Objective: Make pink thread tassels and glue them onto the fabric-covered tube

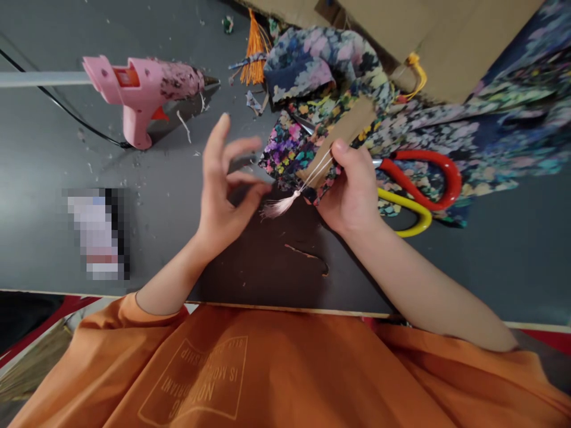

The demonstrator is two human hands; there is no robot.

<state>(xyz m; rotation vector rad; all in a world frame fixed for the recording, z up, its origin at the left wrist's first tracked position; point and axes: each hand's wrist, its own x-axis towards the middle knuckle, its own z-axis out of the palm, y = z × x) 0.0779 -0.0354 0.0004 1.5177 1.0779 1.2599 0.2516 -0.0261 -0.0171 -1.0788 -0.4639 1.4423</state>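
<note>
My right hand (pixel 352 190) is closed around a small cardboard piece wrapped in floral fabric (pixel 307 148), its thumb pressing on a white cord. A pale pink tassel (pixel 279 207) hangs from that cord toward my left hand. With fingers spread and nothing in it, my left hand (pixel 225 178) hovers just left of the tassel, its fingertips close to it. Red and yellow scissors (pixel 419 184) lie right behind my right hand.
A pink glue gun (pixel 143 89) with a black cable rests at the back left of the grey table (pixel 53 238). An orange tassel (pixel 254 50), floral cloth (pixel 491 125) and brown cardboard (pixel 423 35) lie at the back. A blurred-out object (pixel 98 232) sits left. Scraps litter the surface.
</note>
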